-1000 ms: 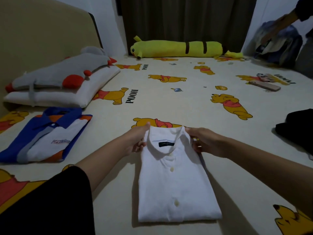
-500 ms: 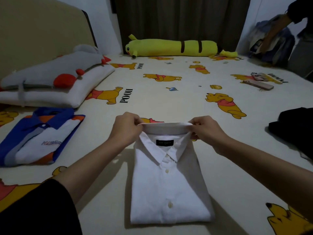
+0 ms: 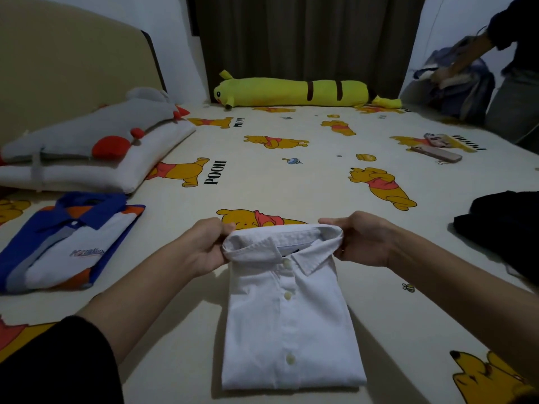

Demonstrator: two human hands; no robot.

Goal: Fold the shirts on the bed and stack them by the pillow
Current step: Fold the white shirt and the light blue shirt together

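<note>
I see the white shirt (image 3: 291,325) folded, lower centre of frame, on the bed (image 3: 291,182) — left hand (image 3: 208,247) and right hand (image 3: 364,240) each pinching a collar end; pillow (image 3: 96,167) upper left.

Both hands are now pinching the collar ends of the white shirt (image 3: 288,325), where a second ago they were only resting beside its shoulders. The left hand (image 3: 208,247) is gripping the collar end nearest it and the right hand (image 3: 363,240) the opposite end. Between the two hands the collar is being lifted and rolled forward, hiding the dark neck label that was showing earlier.
</note>
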